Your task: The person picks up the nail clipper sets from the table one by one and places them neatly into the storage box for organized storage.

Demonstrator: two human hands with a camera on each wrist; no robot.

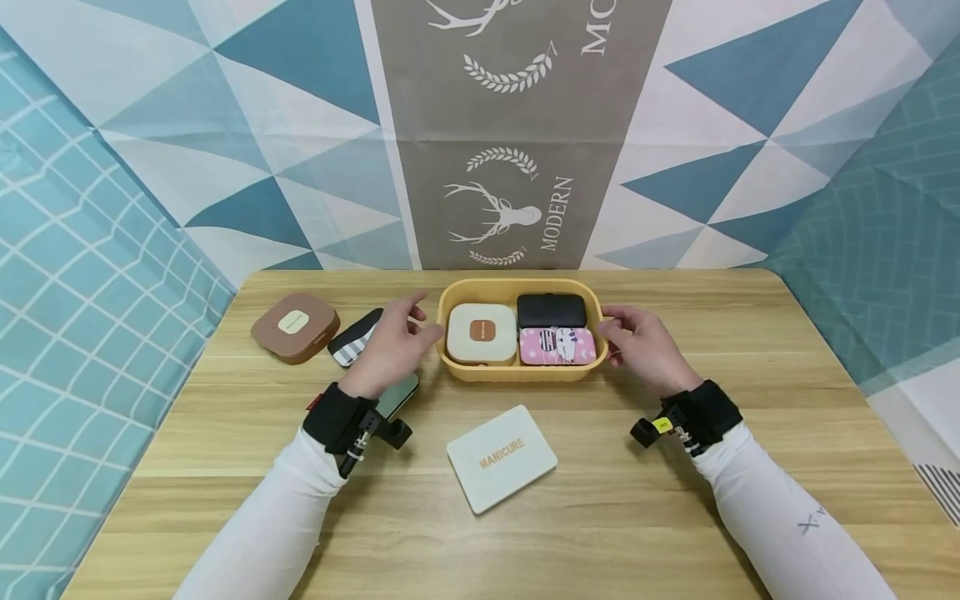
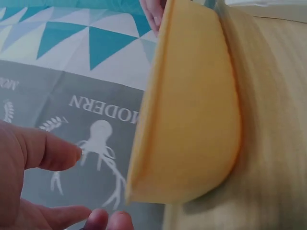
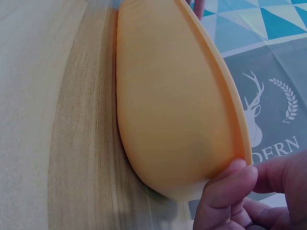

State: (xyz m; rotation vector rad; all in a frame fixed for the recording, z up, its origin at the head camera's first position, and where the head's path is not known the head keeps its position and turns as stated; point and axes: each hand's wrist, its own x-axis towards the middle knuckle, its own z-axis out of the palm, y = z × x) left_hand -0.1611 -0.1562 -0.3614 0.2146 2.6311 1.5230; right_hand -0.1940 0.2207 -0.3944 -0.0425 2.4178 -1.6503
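Observation:
A yellow oblong plastic basket (image 1: pixel 517 374) stands near the back of the table. Inside it, a cream rounded case (image 1: pixel 465 346) with a brown label lies on the left. A black case (image 1: pixel 551 310) lies at the back right, in front of it a pink case with a cat picture (image 1: pixel 536 346). At the basket's right end, my right hand (image 1: pixel 647 346) pinches the rim between thumb and fingers. My left hand (image 1: pixel 393 346) is beside the left end, fingers spread and loosely bent; the left wrist view shows a gap between them and the basket wall (image 2: pixel 196 110).
A white case marked MANICURE (image 1: pixel 498 479) lies in front of the basket. To the left are a brown rounded case (image 1: pixel 315 340), a black-and-white striped case (image 1: pixel 347 352) and a green case (image 1: pixel 397 397), the latter two partly hidden by my left arm. Patterned cloth rises behind the table (image 1: pixel 615 517).

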